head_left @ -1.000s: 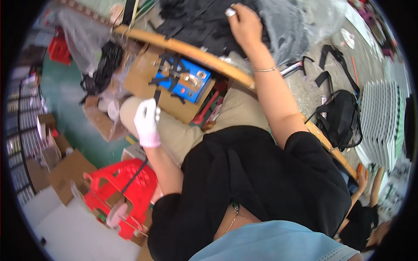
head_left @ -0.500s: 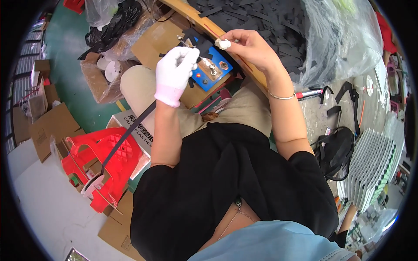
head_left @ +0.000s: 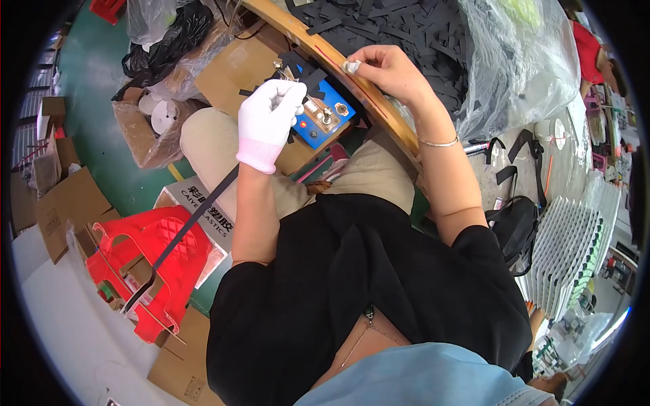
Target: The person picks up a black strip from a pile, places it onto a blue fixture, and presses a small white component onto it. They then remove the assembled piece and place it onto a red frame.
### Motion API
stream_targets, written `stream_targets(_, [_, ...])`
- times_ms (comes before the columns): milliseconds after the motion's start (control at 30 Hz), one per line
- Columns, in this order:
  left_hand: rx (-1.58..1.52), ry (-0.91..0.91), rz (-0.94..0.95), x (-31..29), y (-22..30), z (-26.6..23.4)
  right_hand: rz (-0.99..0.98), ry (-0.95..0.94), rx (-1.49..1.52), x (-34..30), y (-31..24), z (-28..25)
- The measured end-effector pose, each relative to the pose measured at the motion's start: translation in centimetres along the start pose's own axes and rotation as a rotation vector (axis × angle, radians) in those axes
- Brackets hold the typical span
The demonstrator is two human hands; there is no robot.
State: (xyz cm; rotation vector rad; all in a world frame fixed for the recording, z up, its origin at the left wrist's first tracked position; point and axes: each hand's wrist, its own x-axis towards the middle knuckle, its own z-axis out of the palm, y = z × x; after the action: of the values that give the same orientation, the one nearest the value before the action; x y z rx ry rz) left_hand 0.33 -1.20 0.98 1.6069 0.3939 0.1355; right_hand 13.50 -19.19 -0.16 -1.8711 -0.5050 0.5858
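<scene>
My left hand (head_left: 269, 125), in a white glove with a pink cuff, is closed with its fingertips together beside a small blue device (head_left: 331, 107). What it pinches, if anything, is hidden. A long black strap (head_left: 186, 230) runs up from the lower left and disappears behind the glove's cuff. My bare right hand (head_left: 389, 71) is closed in a pinch over the wooden table edge, with a white wrapping (head_left: 351, 67) at its fingertips. Whether it holds anything cannot be made out. Metal fittings and a red light show on the device, and black strap pieces (head_left: 313, 76) lie at its far side.
Many cut black strips (head_left: 399, 34) are heaped beyond the wooden edge (head_left: 298, 30), next to clear plastic sheeting (head_left: 521, 68). An upturned red stool (head_left: 172, 243) with a thin rod stands at left. Cardboard boxes (head_left: 78, 210) lie farther left, and a black bag (head_left: 518, 223) at right.
The whole view has shifted slightly. Both hands keep nearly the same pose. The white disc seen earlier at the strap's lower end on the red stool no longer shows its face.
</scene>
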Motion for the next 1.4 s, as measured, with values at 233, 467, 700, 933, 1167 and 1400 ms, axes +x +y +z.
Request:
stream_targets(233, [-0.025, -0.023, -0.043, -0.2, 0.0, 0.2, 0.037, -0.070, 0.333, -1.3, -0.3, 2.2])
stream_targets(467, [0.023, -0.031, -0.049, -0.1, -0.2, 0.4, 0.029, -0.058, 0.366, -1.4, -0.6, 2.4])
stream_targets(700, [0.014, -0.056, -0.091, 0.0, -0.6, 0.4, 0.038, 0.005, 0.310, -1.1, -0.1, 2.5])
stream_targets(933, [0.151, -0.061, -0.139, -0.9, -1.4, -1.7, -0.085, 0.255, -0.202, 0.1, 2.4, 2.6])
stream_targets(1167, [0.172, -0.034, -0.176, -0.5, -2.7, -2.8, -0.107, 0.296, -0.345, 0.4, 2.4, 2.7])
stream_targets(1400, [0.177, -0.023, -0.162, -0.1, -3.9, -2.9, -0.113, 0.316, -0.372, 0.4, 1.9, 2.9])
